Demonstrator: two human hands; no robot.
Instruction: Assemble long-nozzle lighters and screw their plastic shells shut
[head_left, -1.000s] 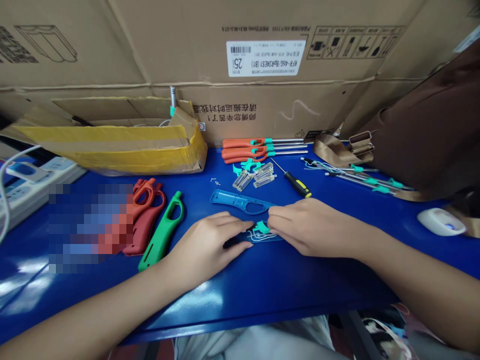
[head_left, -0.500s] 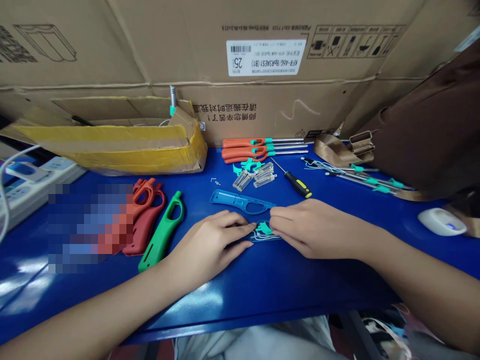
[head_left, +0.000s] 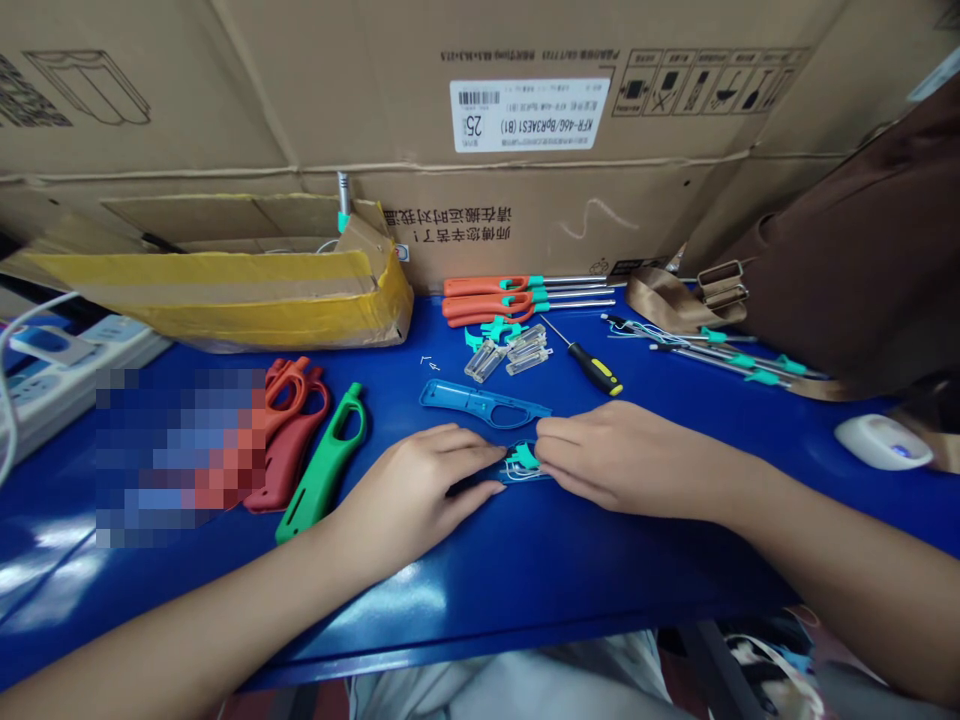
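Both of my hands meet over a blue plastic handle shell (head_left: 517, 473) lying on the blue table (head_left: 525, 570). My left hand (head_left: 420, 490) presses on the shell's left end with curled fingers. My right hand (head_left: 607, 455) pinches a small teal part (head_left: 525, 457) with thin white wires sitting in the shell. A second blue shell half (head_left: 484, 404) lies just behind my fingers.
A green handle (head_left: 326, 462) and red handles (head_left: 292, 425) lie to the left. Orange-handled finished tools (head_left: 495, 296), clear small parts (head_left: 510, 355), a yellow-and-black screwdriver (head_left: 592, 368) and metal rods (head_left: 720, 355) lie behind. A taped cardboard box (head_left: 225, 285) sits back left, a white mouse (head_left: 881, 442) right.
Almost nothing moved. My right fingers shifted slightly left onto the teal part, and my left fingers stayed on the shell.
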